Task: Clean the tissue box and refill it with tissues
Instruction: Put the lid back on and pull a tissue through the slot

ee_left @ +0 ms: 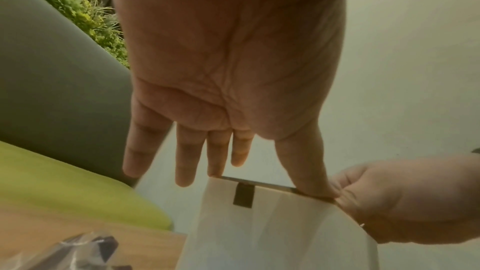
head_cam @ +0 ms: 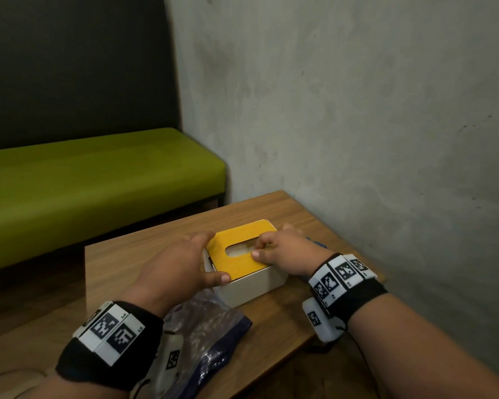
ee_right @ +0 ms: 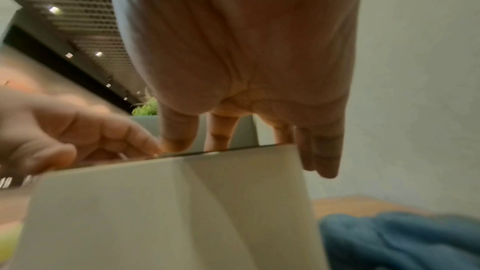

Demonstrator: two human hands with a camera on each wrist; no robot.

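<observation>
The tissue box [head_cam: 251, 286] has a white body and a yellow lid [head_cam: 239, 267] with an oval slot [head_cam: 239, 250], and stands on the wooden table [head_cam: 139, 254]. My left hand [head_cam: 182, 263] lies along the lid's left edge, its fingers [ee_left: 185, 161] straight, the thumb on the near corner. My right hand [head_cam: 283, 249] is on the lid's right side, fingers curled, thumb and forefinger pinching at the slot's right end. In the right wrist view its outer fingers [ee_right: 322, 157] hang over the box's side [ee_right: 168, 213]. No tissue shows in the slot.
A crumpled clear and blue plastic wrapper [head_cam: 211, 332] lies on the table's near edge under my left wrist. A blue cloth [ee_right: 402, 239] lies right of the box, behind my right hand. A green bench [head_cam: 98, 180] stands beyond the table; a grey wall [head_cam: 357, 139] closes the right.
</observation>
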